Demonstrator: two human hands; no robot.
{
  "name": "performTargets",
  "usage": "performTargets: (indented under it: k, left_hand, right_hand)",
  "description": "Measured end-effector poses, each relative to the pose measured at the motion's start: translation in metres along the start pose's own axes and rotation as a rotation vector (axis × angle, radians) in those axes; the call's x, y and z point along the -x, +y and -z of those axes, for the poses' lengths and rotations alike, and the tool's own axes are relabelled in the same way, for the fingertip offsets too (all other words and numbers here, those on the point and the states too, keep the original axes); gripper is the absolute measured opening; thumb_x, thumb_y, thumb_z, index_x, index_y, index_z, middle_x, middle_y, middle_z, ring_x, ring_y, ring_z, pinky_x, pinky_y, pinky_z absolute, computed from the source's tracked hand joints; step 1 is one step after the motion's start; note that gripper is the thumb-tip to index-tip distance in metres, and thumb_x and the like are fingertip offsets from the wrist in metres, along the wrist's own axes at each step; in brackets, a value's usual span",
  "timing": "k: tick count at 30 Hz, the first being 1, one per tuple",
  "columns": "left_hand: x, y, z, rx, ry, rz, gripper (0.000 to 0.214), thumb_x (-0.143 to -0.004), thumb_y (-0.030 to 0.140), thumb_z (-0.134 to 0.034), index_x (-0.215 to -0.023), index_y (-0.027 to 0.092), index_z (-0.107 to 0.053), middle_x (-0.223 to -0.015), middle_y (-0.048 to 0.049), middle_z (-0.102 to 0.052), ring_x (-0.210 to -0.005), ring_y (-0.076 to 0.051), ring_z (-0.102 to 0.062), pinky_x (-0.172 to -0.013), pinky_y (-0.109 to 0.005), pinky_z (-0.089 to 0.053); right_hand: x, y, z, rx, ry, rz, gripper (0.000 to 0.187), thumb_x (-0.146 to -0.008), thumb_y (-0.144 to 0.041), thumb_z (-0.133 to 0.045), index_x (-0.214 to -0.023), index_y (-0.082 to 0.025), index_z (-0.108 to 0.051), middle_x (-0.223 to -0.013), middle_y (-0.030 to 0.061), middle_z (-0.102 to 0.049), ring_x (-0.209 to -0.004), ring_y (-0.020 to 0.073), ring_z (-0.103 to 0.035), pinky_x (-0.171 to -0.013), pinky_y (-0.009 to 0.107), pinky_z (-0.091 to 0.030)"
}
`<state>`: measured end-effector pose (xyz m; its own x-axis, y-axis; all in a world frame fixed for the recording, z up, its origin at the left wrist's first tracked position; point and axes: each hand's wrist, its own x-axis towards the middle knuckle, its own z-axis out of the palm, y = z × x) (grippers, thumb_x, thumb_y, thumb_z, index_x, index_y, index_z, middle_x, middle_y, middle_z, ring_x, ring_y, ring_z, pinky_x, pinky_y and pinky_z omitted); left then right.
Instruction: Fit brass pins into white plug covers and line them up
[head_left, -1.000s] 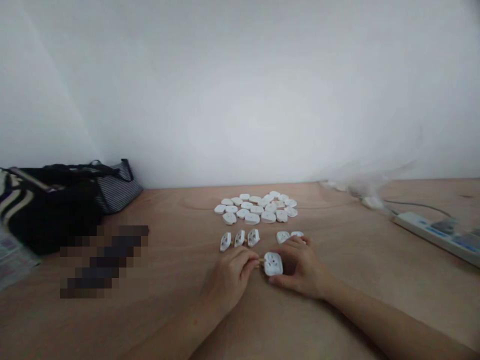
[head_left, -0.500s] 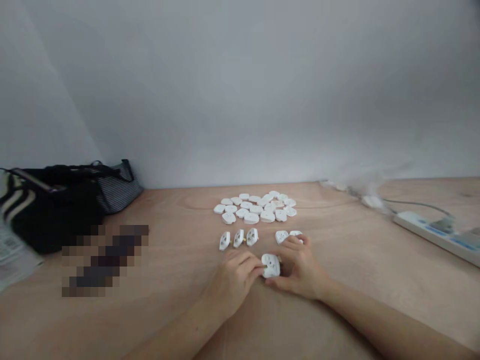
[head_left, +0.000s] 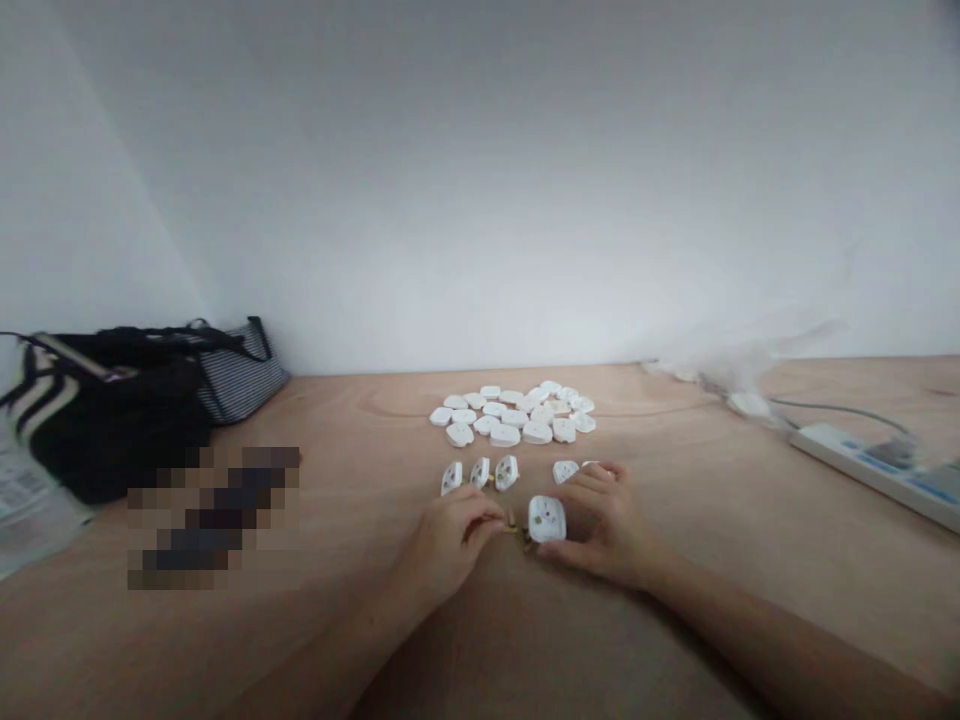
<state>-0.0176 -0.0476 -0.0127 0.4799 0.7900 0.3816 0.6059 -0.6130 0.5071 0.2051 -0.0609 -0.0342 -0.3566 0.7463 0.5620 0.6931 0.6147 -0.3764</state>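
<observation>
The person's left hand (head_left: 450,535) sits curled on the table, its fingers bent inward; whether it pinches anything is hard to tell. Its fingertips (head_left: 495,522) end just beside two tiny brass pins (head_left: 512,520), which lie between the hands. The right hand (head_left: 604,525) is closed around the side of a rounded white plastic plug body (head_left: 547,519), with the thumb low against it and the fingers arched over the top. That plug body rests at the table surface, facing up, with its small holes showing.

Just ahead of the left hand, three more white plug bodies (head_left: 480,474) stand in a short row, tilted and slightly apart. Two others (head_left: 565,471) lie ahead of the right hand, the farther one partly hidden behind its fingers. Beyond them, a flat cluster of white plug bodies (head_left: 510,415), roughly two dozen, covers the light wooden table (head_left: 360,440).

Left of the hands are one pixelated, blurred patch (head_left: 214,518), one black bag (head_left: 112,425), one grey striped bag (head_left: 238,375) and a printed paper sheet (head_left: 30,510). To the right lies one white power strip (head_left: 870,470) with a thin cable (head_left: 840,410). One plain white wall (head_left: 480,180) rises behind the table.
</observation>
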Motion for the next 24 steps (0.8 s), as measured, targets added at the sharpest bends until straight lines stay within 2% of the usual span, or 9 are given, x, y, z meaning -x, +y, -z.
performTargets:
  k: [2, 6, 13, 15, 20, 24]
  left_hand:
    - [0.001, -0.007, -0.002, -0.018, -0.069, 0.033, 0.008, -0.077, 0.015, -0.063, -0.078, 0.018, -0.07, -0.078, -0.002, -0.064, -0.07, -0.016, -0.06, -0.064, -0.024, -0.045]
    - [0.0, -0.013, -0.009, -0.071, -0.077, 0.054, 0.01, -0.079, 0.018, -0.062, -0.078, 0.018, -0.071, -0.078, -0.0027, -0.063, -0.073, -0.017, -0.06, -0.066, -0.025, -0.045]
    - [0.002, -0.003, 0.002, -0.032, -0.085, -0.037, 0.015, -0.084, 0.012, -0.051, -0.073, 0.017, -0.06, -0.073, -0.0004, -0.062, -0.072, -0.016, -0.059, -0.066, -0.024, -0.043]
    - [0.004, 0.001, 0.005, 0.006, -0.059, -0.07, 0.015, -0.086, 0.012, -0.049, -0.076, 0.017, -0.059, -0.074, 0.0002, -0.063, -0.072, -0.015, -0.059, -0.066, -0.023, -0.043]
    - [0.005, 0.005, 0.001, 0.081, 0.1, -0.116, 0.008, -0.086, 0.016, -0.052, -0.083, 0.018, -0.059, -0.076, 0.0003, -0.063, -0.071, -0.014, -0.06, -0.067, -0.023, -0.045]
    - [0.005, 0.009, -0.004, 0.118, 0.14, -0.205, 0.008, -0.086, 0.015, -0.054, -0.087, 0.017, -0.062, -0.081, -0.0017, -0.066, -0.075, -0.014, -0.062, -0.07, -0.023, -0.047]
  right_hand:
    - [0.001, 0.004, 0.0, -0.008, 0.028, -0.017, 0.044, -0.064, -0.054, -0.072, -0.098, -0.027, -0.063, -0.088, 0.0038, -0.067, -0.088, 0.0243, -0.056, -0.088, 0.042, -0.025]
    - [0.002, 0.004, -0.001, -0.025, 0.02, 0.002, 0.042, -0.065, -0.051, -0.072, -0.098, -0.027, -0.063, -0.087, 0.0028, -0.067, -0.088, 0.024, -0.056, -0.088, 0.042, -0.024]
    - [0.002, 0.0, 0.001, -0.06, -0.007, 0.01, 0.04, -0.065, -0.048, -0.073, -0.098, -0.027, -0.063, -0.087, 0.0014, -0.066, -0.088, 0.0231, -0.055, -0.087, 0.041, -0.024]
    - [0.002, 0.0, 0.001, -0.068, -0.02, 0.005, 0.042, -0.065, -0.049, -0.073, -0.098, -0.027, -0.063, -0.088, 0.0021, -0.066, -0.089, 0.0237, -0.055, -0.087, 0.041, -0.024]
    - [0.001, -0.003, 0.001, -0.124, -0.068, 0.043, 0.044, -0.063, -0.049, -0.075, -0.099, -0.028, -0.063, -0.082, 0.0, -0.066, -0.084, 0.022, -0.054, -0.086, 0.041, -0.025]
    - [0.0, -0.009, 0.002, -0.166, -0.075, 0.07, 0.045, -0.063, -0.049, -0.075, -0.101, -0.028, -0.063, -0.083, 0.0004, -0.066, -0.084, 0.0218, -0.054, -0.086, 0.04, -0.025]
